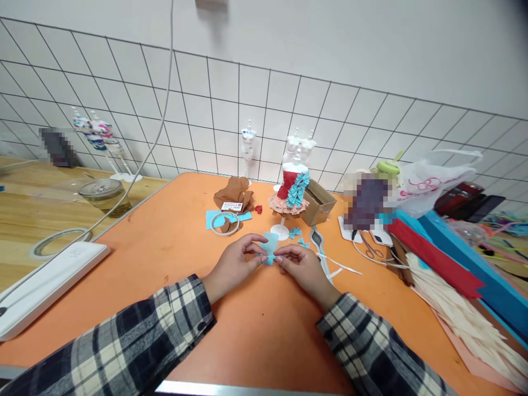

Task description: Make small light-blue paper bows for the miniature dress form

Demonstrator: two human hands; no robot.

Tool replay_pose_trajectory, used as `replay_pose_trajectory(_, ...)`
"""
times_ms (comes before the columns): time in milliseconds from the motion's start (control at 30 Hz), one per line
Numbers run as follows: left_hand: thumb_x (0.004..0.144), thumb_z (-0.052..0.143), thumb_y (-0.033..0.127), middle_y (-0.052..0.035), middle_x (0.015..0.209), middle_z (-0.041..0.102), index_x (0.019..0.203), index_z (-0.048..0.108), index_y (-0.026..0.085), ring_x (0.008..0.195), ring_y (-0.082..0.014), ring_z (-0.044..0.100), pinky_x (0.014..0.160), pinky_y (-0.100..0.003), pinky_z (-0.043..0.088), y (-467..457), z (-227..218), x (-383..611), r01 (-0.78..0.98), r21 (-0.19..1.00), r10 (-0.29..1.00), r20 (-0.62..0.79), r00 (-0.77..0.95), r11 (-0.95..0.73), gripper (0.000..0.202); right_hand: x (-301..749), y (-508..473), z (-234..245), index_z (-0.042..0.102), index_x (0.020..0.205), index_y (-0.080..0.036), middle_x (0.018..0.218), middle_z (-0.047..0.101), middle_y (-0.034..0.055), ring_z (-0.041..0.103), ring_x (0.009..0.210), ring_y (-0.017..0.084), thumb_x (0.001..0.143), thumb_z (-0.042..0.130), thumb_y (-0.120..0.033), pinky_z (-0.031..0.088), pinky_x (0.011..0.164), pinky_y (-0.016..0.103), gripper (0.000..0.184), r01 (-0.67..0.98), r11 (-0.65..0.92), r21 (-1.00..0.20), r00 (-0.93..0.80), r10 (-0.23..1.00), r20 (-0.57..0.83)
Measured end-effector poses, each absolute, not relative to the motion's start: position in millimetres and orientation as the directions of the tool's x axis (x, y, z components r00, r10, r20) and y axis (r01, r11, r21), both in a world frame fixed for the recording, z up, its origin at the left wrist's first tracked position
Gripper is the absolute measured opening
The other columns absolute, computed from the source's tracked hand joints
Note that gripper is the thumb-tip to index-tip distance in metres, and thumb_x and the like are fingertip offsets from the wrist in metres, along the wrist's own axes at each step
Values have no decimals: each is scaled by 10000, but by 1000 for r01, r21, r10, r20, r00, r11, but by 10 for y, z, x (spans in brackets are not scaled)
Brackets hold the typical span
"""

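Note:
My left hand (235, 263) and my right hand (300, 268) meet over the orange table (173, 242), both pinching a small light-blue paper piece (270, 246) between their fingertips. Both forearms wear plaid sleeves. Just beyond my hands stands a small mannequin (291, 192) on a white stand, dressed in red, pink and blue paper ruffles. Two little blue ruffle pieces (296, 233) lie near its base.
A tape roll (225, 224) on blue paper and brown crumpled paper (234, 193) lie behind left. A cardboard box (318, 202), scissors (370, 248), white paper strips, and red, blue and cream sheets (454, 275) crowd the right. A white device (45, 286) and glass jar (105, 195) sit left.

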State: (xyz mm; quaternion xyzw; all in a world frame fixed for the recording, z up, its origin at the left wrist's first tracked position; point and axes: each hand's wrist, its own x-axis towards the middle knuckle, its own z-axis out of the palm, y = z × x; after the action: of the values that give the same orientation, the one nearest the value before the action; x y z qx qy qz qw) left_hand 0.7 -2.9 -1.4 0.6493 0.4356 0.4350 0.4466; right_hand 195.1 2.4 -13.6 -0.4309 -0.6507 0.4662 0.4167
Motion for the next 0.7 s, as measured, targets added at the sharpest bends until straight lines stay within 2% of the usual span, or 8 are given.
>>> replay_pose_trajectory(100,793,667,261,-52,887,740,1109,576,193,916,-226,682,946,-392,456,-36,-12,-20,267,927,950,200,239,-262,336,1977,40,-149,706,863,-174,731,708,48,637,584,160,777,654,-370,544,531,291,220,208,174,-962,-243,962,121)
replay_pose_trajectory(167,773,692,276,-91,1099,707,1190,574,208,1077,-263,629,1002,-418,416,-58,-7,-35,364,871,935,248,252,-329,439,1991,36,-141,717,861,-184,769,716,50,658,659,175,798,637,-311,553,603,312,163,313,265,-912,-212,956,205)
replay_pose_trajectory(233,750,721,313,-118,1346,569,1279,551,225,1281,-304,473,1079,-450,332,-86,-4,-41,461,779,901,312,300,-424,562,1994,14,-119,728,843,-206,838,720,53,667,777,187,813,623,-234,546,714,330,113,427,415,-803,-225,909,350)
replay_pose_trajectory(300,762,712,364,-107,1450,466,1276,579,246,1383,-327,320,1123,-484,236,-110,-1,-37,543,678,866,336,370,-495,545,1980,-23,-90,730,834,-222,868,715,47,656,830,184,823,611,-176,524,760,321,129,479,530,-699,-281,848,450)
replay_pose_trajectory(400,866,593,364,-56,1305,612,1113,690,316,1338,-322,380,1128,-540,109,-124,9,-22,607,582,835,284,472,-541,270,1940,-82,-54,714,877,-220,824,705,28,640,769,167,834,609,-157,498,702,287,130,502,578,-643,-342,816,465)
replay_pose_trajectory(500,922,503,317,-15,1121,712,1050,714,363,1215,-294,505,1113,-553,78,-116,23,-16,587,574,807,261,530,-571,251,1927,-107,-31,690,870,-209,795,688,13,620,737,154,845,609,-171,470,674,266,94,543,581,-606,-384,814,436)
replay_pose_trajectory(600,909,520,313,-20,1069,730,1017,730,338,1143,-278,551,1085,-493,210,-95,38,-26,549,597,794,285,536,-585,237,1992,-79,-4,678,929,-207,863,691,19,615,804,154,877,577,-205,459,733,263,114,589,615,-525,-472,788,395)
replay_pose_trajectory(700,899,523,278,-53,990,738,966,743,256,1013,-240,606,972,-390,378,-66,57,-41,554,609,811,297,504,-568,232,2132,-6,21,656,1043,-201,1009,682,53,588,966,204,902,542,-257,429,845,313,190,745,566,-352,-453,817,356)
